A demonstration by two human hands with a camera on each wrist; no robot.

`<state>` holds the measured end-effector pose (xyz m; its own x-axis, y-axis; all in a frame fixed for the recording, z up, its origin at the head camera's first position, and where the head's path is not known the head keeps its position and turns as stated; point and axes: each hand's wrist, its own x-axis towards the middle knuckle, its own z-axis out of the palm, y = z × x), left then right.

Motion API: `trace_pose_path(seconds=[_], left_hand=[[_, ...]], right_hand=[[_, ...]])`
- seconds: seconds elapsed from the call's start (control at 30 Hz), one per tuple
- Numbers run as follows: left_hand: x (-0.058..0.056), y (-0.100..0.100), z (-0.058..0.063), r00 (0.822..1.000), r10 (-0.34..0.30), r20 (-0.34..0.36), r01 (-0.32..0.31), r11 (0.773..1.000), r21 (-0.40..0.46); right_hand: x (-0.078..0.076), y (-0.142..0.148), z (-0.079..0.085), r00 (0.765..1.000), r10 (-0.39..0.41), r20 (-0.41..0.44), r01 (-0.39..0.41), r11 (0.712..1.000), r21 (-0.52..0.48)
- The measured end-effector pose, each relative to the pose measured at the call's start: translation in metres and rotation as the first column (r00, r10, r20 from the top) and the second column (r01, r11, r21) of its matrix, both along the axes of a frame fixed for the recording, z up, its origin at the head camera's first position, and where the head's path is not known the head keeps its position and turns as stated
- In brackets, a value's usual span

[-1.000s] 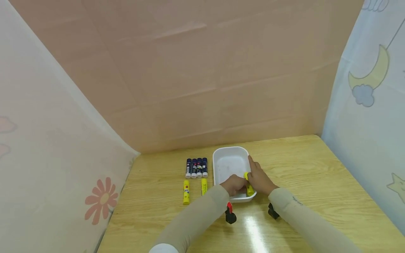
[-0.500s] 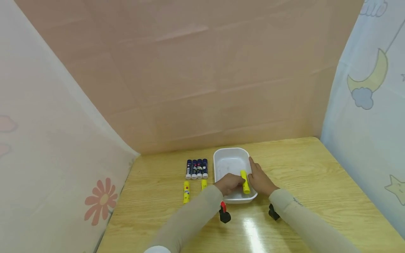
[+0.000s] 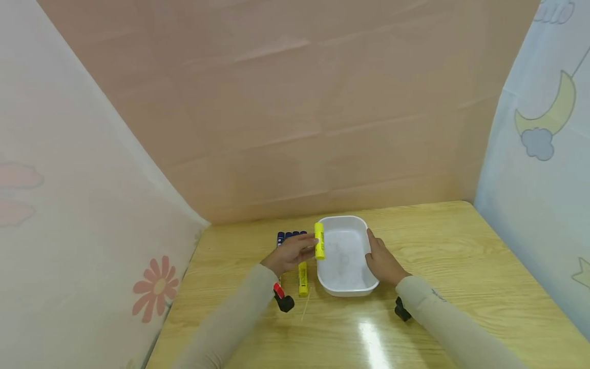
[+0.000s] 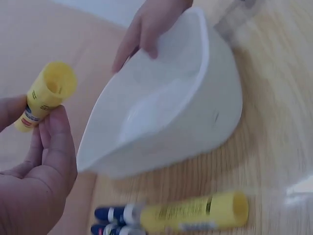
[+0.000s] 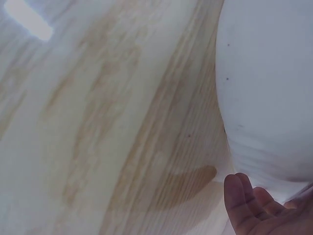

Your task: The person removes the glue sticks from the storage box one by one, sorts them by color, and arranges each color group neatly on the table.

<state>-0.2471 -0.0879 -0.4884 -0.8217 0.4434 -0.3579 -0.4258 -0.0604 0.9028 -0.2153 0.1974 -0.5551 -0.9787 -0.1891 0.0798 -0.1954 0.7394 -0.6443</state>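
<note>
My left hand (image 3: 289,253) holds a yellow glue stick (image 3: 320,242) between thumb and fingers, raised beside the left rim of a white plastic basin (image 3: 344,261). In the left wrist view the glue stick (image 4: 44,95) is tilted, with its hollow end facing the camera. My right hand (image 3: 386,263) grips the basin's right wall, thumb on the inside and fingers outside. Nothing lies in the visible part of the basin. In the right wrist view, fingertips (image 5: 237,196) show beside the basin's outer wall (image 5: 269,88).
Another yellow glue stick (image 3: 302,280) lies on the wooden table (image 3: 428,230), left of the basin. Navy-capped glue sticks (image 3: 280,238) sit in a row behind it, partly covered by my left hand. A beige cloth (image 3: 286,128) hangs behind the table.
My left hand has lifted the yellow glue stick out of the basin and carried it left, past the left rim. My right hand stays on the basin.
</note>
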Motion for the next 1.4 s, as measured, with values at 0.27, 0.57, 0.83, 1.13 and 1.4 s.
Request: trace_pose_path(seconds=[0.27,0.57,0.83,1.13,1.4], left_hand=[[0.001,-0.062,-0.005,0.997,0.076,-0.013,-0.076,0.997,-0.026],[0.009,-0.109,-0.032,0.984,0.175,0.036,-0.171,0.982,-0.083],[0.014,-0.130,-0.053,0.979,0.195,0.061,-0.176,0.955,-0.237],[0.017,-0.135,-0.058,0.980,0.194,0.045,-0.172,0.939,-0.297],[0.024,-0.137,-0.062,0.979,0.206,0.014,-0.185,0.907,-0.379]], right_hand=[[-0.001,0.002,-0.003,1.000,0.009,0.004,-0.009,1.000,0.002],[-0.003,0.001,-0.003,1.000,0.014,0.001,-0.014,1.000,-0.002],[-0.002,0.003,-0.004,1.000,0.017,0.012,-0.017,1.000,0.001],[0.000,0.003,0.000,1.000,0.015,0.005,-0.015,1.000,-0.015],[0.000,0.001,0.002,1.000,0.021,0.002,-0.021,1.000,-0.011]])
